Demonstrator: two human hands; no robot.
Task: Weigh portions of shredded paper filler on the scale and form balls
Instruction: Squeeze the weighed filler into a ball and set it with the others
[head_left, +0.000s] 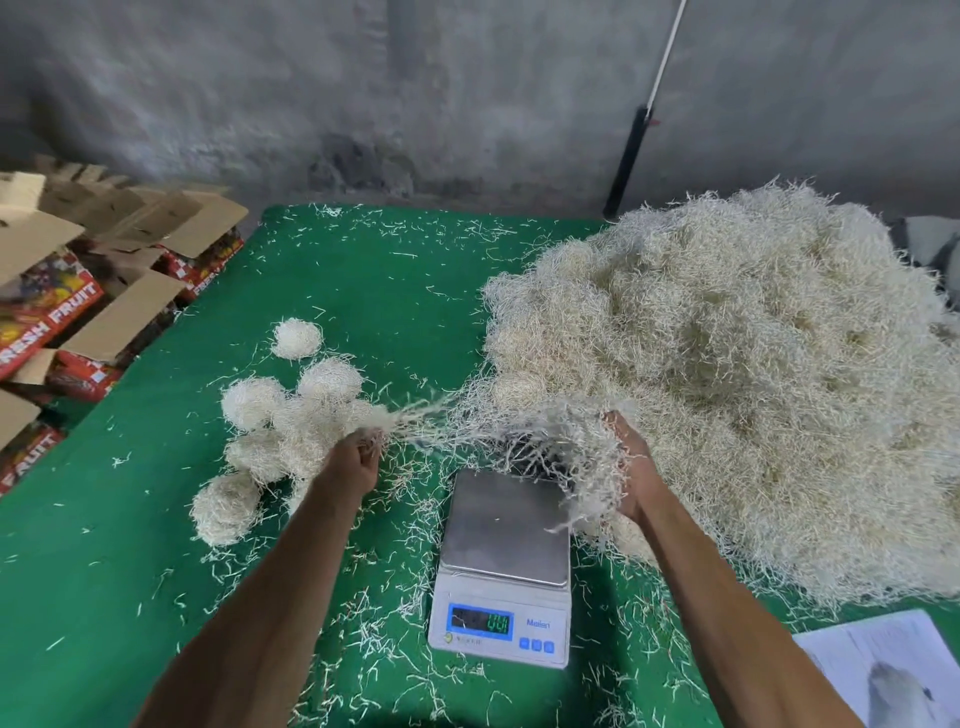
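A white digital scale (503, 551) with a bare steel pan sits on the green table (104, 597), its display lit. Above its far edge both hands hold one stretched portion of shredded paper filler (524, 431). My left hand (358, 462) pinches the thin left end of the strands. My right hand (631, 467) grips the thicker right end, beside the large pile of filler (753, 374). Several formed balls (291, 415) lie left of the scale, partly behind my left hand.
Open red fruit cartons (67, 306) are stacked off the table's left edge. A white printed sheet (893, 670) lies at the front right corner. Loose strands litter the green cloth. A grey wall and a black-and-white pole (631, 156) stand behind the table.
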